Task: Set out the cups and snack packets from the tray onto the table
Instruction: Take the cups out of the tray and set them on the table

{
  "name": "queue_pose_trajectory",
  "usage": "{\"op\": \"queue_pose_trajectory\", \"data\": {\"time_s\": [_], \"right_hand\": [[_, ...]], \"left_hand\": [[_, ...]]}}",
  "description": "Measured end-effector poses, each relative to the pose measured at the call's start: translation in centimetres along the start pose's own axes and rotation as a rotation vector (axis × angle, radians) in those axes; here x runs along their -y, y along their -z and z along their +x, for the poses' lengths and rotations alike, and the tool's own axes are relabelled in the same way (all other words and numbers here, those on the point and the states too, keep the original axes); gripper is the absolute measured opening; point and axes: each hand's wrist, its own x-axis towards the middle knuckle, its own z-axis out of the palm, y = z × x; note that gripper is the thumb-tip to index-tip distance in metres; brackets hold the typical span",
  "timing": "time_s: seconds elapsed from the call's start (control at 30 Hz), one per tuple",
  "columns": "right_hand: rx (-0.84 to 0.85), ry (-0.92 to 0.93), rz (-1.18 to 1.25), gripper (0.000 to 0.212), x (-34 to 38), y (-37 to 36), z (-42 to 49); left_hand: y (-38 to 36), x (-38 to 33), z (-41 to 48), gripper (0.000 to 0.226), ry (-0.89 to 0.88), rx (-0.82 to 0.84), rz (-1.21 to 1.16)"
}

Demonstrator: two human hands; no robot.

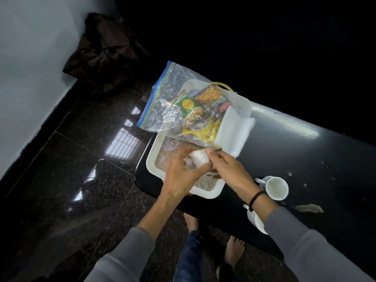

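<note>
Grey sleeves cover both forearms reaching over the near edge of a glossy black tabletop [295,151]. Two white mugs stand on it at the right: one [255,219] nearest, partly hidden behind the right forearm, and a second [277,187] just beyond it, open mouth in view. A black band circles the right wrist. Over the white tray [151,159], which has a woven mat in its floor, the left hand [179,173] and right hand [225,169] meet on a third white cup [198,158]; the fingers of both are curled around it, gripping it above the mat. Just past the hands a clear glass [172,143] lies in the tray. Farther back, a clear zip bag [162,94] with a blue seal drapes over the tray's far end, holding several snack packets [195,112], yellow, green and orange; their exact count cannot be told. A folded white napkin [234,131] lies beside them, on the tray's right rim.
</note>
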Motion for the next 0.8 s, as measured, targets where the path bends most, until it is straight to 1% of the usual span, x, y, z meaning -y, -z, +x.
{"op": "queue_pose_trajectory", "data": {"time_s": [0.07,0.1,0.23,0.37,0.5,0.53,0.63,0.7,0.8], "right_hand": [[0.042,-0.036,0.213,0.05,-1.0,2.2,-1.1],[0.048,-0.03,0.249,0.051,-1.4,3.2,-1.6],[-0.013,0.002,0.255,0.062,-3.9,8.3,-4.1],[-0.114,0.034,0.176,0.06,-6.3,12.9,-7.2],[-0.2,0.065,0.106,0.047,-8.8,16.4,-9.7],[-0.226,0.064,0.084,0.046,-9.4,17.1,-10.2],[-0.307,0.08,-0.025,0.054,-11.3,18.8,-11.2],[-0.364,0.1,-0.131,0.051,-12.5,19.6,-11.7],[-0.448,0.13,-0.312,0.057,-14.0,20.3,-11.9]], "left_hand": [[-2.1,-0.6,-0.6,0.052,-0.016,0.045,-0.058],[-3.1,-0.7,-0.9,0.053,-0.02,0.069,-0.078],[-7.6,-1.9,-2.2,0.064,-0.037,0.208,-0.06],[-11.8,-3.0,-3.8,0.065,-0.106,0.343,0.02],[-15.4,-4.0,-5.6,0.066,-0.162,0.422,0.08],[-16.2,-4.2,-6.0,0.066,-0.177,0.437,0.103],[-18.3,-4.3,-6.4,0.067,-0.215,0.482,0.221],[-19.3,-4.0,-6.5,0.069,-0.239,0.502,0.318],[-20.1,-3.4,-6.8,0.066,-0.222,0.475,0.398]]}}
